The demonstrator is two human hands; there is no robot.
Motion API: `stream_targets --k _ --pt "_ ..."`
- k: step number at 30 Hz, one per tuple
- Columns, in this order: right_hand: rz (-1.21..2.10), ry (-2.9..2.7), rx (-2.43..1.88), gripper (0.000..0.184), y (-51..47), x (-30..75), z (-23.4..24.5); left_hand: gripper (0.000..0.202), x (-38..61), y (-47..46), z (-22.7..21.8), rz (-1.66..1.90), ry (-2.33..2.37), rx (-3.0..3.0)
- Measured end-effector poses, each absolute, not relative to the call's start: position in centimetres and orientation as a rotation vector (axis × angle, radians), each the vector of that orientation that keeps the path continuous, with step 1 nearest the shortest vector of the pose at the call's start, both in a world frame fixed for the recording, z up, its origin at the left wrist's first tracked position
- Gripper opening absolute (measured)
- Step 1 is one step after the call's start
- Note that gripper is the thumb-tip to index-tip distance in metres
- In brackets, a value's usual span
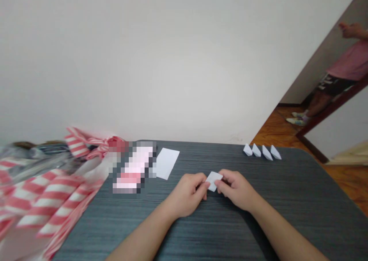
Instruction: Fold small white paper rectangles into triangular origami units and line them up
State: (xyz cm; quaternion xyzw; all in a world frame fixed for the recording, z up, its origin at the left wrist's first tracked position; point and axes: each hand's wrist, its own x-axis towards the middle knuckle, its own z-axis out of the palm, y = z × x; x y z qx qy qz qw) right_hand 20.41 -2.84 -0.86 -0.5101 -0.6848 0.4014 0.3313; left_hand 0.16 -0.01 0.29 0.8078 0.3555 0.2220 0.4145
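The left hand [188, 194] and right hand [237, 190] meet over the grey table [201, 230]. Striped cloth [43, 199] heaped at its left edge could slide onto the flat sheet [167, 163] if nudged. The small folded paper [214, 180], pinched between both hands' fingertips, may crease crooked if either grip slips.

— Where is the small paper [214, 180]?
— Held between the left hand [188, 194] and right hand [237, 190], over the middle of the table [201, 230].
— And the sheet [167, 163]?
— On the table, behind the left hand. The folded pieces [261, 151] sit in a row at the far right, and the bags [43, 199] lie on the left.
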Motion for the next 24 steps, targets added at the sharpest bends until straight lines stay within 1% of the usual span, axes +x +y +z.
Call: stream_targets --k 12,19,24 --pt "1.086 -1.704 -1.348 0.025 -2.84 20.64 -0.85 0.032 -0.01 0.02 0.4 0.609 0.887 1.968" --pt "1.185 -1.601 -1.358 0.025 -2.85 20.5 -1.42 0.034 -0.14 0.08 0.45 0.63 0.911 1.956" --pt "1.139 -1.659 -1.37 0.027 -3.01 20.6 -0.76 0.034 -0.1 0.05 0.26 0.633 0.882 1.933"
